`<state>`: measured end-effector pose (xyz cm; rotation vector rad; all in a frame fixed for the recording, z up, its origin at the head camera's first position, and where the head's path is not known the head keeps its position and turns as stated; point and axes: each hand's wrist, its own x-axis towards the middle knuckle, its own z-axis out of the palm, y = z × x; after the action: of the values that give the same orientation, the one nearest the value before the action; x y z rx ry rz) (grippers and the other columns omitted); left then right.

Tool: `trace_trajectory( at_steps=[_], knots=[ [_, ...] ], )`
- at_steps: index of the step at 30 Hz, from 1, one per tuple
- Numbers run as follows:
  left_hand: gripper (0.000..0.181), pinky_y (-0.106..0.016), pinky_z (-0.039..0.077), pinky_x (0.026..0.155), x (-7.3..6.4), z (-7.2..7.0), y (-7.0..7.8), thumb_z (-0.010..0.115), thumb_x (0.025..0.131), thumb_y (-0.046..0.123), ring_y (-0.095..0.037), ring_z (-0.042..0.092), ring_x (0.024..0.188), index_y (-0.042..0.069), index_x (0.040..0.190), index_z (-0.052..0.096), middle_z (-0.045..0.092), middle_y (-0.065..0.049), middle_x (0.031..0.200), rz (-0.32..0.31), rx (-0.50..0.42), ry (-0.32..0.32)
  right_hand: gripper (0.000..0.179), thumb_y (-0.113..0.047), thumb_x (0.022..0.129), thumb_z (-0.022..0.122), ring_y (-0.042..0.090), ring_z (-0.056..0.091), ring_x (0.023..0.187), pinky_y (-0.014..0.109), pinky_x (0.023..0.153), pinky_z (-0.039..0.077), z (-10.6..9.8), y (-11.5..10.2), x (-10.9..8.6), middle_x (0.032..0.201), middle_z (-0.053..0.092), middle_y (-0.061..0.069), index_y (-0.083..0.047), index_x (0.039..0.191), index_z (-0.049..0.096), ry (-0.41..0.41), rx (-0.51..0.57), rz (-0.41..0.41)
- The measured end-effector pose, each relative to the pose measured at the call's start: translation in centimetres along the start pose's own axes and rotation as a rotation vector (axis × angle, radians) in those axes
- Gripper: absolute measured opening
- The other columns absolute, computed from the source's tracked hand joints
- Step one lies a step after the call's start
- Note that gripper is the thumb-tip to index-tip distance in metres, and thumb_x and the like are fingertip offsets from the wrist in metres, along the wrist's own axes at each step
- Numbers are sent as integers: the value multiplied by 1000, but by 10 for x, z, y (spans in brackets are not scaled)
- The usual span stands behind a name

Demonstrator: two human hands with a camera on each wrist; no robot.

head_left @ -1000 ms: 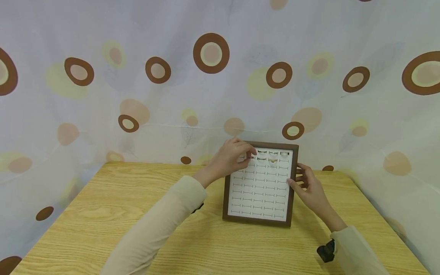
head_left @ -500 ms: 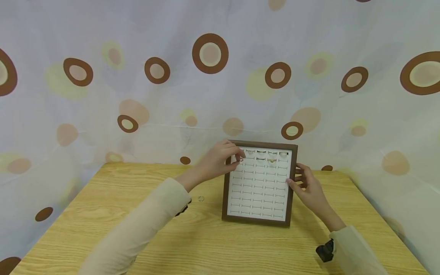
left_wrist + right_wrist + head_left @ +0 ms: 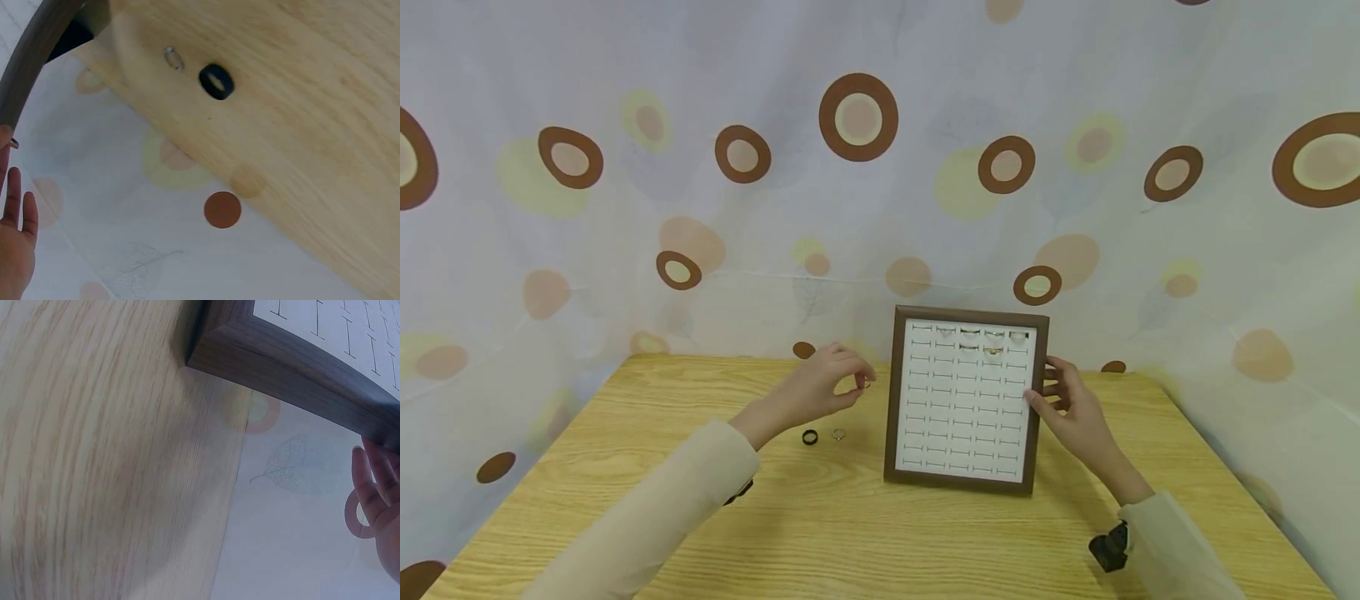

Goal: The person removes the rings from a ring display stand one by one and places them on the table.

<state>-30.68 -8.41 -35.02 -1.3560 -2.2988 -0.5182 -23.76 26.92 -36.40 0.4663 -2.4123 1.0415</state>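
A ring display board (image 3: 955,417) with a brown frame and a white slotted face stands tilted on the table. Several rings sit in its upper slots, including a gold-toned ring (image 3: 993,350) in the second row. Left of the board, my left hand (image 3: 816,385) pinches a small ring (image 3: 867,385) between thumb and fingers; in the left wrist view that ring (image 3: 14,144) shows at the fingertips. My right hand (image 3: 1075,421) grips the board's right edge, thumb in front and fingers at the side and behind. The right wrist view shows its fingers (image 3: 375,487) against the frame.
A black ring (image 3: 809,437) and a thin silver ring (image 3: 838,434) lie on the wooden table (image 3: 820,533), below my left hand. Behind the table hangs a patterned curtain (image 3: 910,208).
My left hand has moved left and down from the board's upper left slots, carrying the small ring. The black and silver rings on the table have come into view. My right hand stays put.
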Motion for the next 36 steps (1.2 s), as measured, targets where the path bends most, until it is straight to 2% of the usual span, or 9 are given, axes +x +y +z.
trace_trajectory(
  at_steps=[5,11,17,23,36],
  knots=[
    [20,-28,44,81,-25,14,-4,68,79,8,-12,54,87,15,97,64,66,6,87,-64,15,-116,53,-2,86,59,-3,52,86,15,67,44,0,0,0,112,54,21,7,132,34,1,5,-4],
    [21,-34,45,83,-45,28,-5,69,77,7,-13,56,87,12,97,65,65,7,84,-86,8,-192,54,-2,85,59,-3,52,86,15,68,44,0,0,0,112,54,21,7,132,33,-1,6,-8],
    [22,-37,42,87,-62,42,-7,66,81,10,-13,53,88,15,102,64,62,10,80,-190,-44,-311,54,-2,86,59,-4,51,86,16,68,45,0,1,0,112,54,21,7,132,33,-5,9,-6],
    [22,-37,41,87,-70,49,-6,66,83,17,-11,51,92,20,105,62,61,13,82,-239,-38,-375,54,-4,86,59,-4,51,87,15,68,44,-1,1,0,113,54,21,6,132,33,-10,6,1],
    [26,-39,38,87,-72,49,-6,65,84,16,-9,50,87,20,109,60,61,12,83,-265,-66,-400,53,-3,86,58,-4,51,87,15,68,44,-1,-1,0,113,54,21,7,132,33,-6,3,2]
  ],
)
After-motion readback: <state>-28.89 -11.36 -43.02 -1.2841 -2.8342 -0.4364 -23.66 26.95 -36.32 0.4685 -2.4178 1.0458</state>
